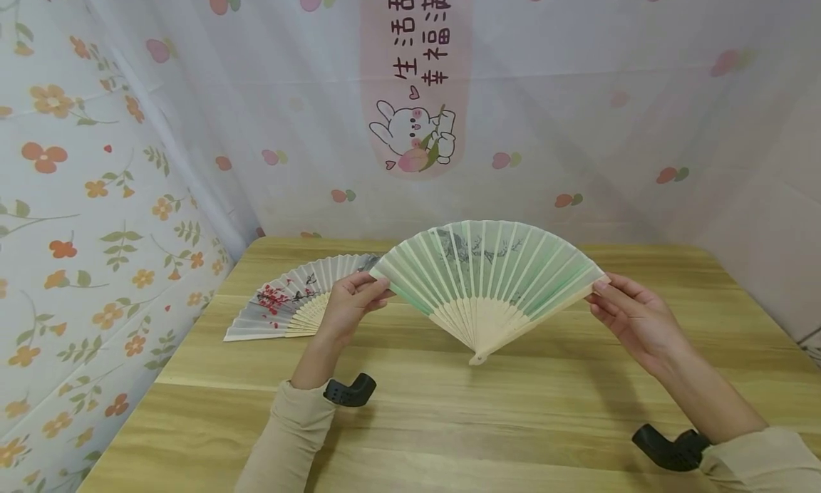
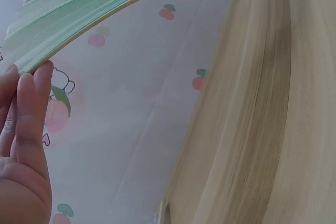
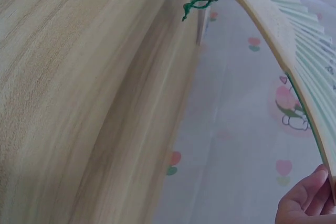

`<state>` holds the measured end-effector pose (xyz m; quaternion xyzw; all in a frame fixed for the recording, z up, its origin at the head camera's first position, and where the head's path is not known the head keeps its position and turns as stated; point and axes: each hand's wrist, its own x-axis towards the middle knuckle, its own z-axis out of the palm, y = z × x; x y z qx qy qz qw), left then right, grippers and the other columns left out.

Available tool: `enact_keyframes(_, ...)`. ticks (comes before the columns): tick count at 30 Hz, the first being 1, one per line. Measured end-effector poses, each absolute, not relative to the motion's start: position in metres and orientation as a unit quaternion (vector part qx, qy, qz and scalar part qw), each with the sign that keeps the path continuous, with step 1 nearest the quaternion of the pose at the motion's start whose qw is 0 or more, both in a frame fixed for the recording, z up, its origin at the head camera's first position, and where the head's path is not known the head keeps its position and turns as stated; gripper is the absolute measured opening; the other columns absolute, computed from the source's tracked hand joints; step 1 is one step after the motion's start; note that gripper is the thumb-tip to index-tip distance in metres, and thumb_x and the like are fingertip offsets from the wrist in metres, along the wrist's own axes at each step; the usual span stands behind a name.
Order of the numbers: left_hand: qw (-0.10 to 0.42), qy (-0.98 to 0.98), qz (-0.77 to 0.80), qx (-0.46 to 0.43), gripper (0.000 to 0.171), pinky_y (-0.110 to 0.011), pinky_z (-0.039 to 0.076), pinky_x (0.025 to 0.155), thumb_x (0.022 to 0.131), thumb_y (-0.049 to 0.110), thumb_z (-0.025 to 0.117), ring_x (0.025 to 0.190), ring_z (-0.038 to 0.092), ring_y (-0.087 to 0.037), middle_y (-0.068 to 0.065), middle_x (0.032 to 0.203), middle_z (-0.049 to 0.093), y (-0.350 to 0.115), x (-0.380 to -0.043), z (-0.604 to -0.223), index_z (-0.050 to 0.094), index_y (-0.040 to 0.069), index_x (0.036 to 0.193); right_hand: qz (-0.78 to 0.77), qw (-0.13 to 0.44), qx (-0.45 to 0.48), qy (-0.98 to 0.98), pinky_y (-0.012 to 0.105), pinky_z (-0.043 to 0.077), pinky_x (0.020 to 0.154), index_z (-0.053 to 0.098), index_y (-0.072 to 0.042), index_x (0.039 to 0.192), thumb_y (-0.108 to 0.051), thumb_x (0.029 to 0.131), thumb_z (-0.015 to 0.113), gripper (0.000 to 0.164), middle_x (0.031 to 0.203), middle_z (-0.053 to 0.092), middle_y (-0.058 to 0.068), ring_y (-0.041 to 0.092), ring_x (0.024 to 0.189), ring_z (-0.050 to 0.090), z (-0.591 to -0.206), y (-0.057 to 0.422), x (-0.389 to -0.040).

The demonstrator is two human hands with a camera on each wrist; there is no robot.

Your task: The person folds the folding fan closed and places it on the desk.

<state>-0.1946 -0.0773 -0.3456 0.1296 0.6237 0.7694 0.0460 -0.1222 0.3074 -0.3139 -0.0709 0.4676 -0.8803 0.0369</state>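
Note:
Spread wide, a pale green folding fan (image 1: 482,265) with a grey ink drawing and light wooden ribs is held up over the table, its pivot end pointing down. My left hand (image 1: 349,304) pinches the left outer edge near the tip. At the opposite outer edge, the right hand (image 1: 641,320) pinches the other tip. A green cord (image 3: 199,4) hangs by the pivot in the right wrist view. Behind the left hand lies a second, grey-white folding fan (image 1: 276,304), spread on the table, with red blossoms and dark birds; its right part is hidden.
The wooden table (image 1: 513,429) spans the space below both hands. A white curtain (image 1: 577,122) with fruit prints and a rabbit picture hangs at its back edge. On the left hangs a flowered cloth (image 1: 96,265). Black wrist mounts (image 1: 349,391) sit on both forearms.

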Motion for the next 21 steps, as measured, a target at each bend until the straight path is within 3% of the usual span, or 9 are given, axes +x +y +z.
enact_keyframes(21,0.058,0.642,0.754,0.129,0.019,-0.026,0.051,0.068,0.086,0.005,0.056,0.077,0.064,-0.013,0.002,0.080,0.067,-0.0681,-0.1993,-0.3446,0.058,-0.007,0.101,-0.874,0.033,-0.076,0.479,0.024,0.050,0.071,0.064,-0.003,0.090,0.004,0.091,0.042,0.024,0.086,0.063,0.006,0.017,0.078,0.061,-0.3115,0.3043,-0.1222)
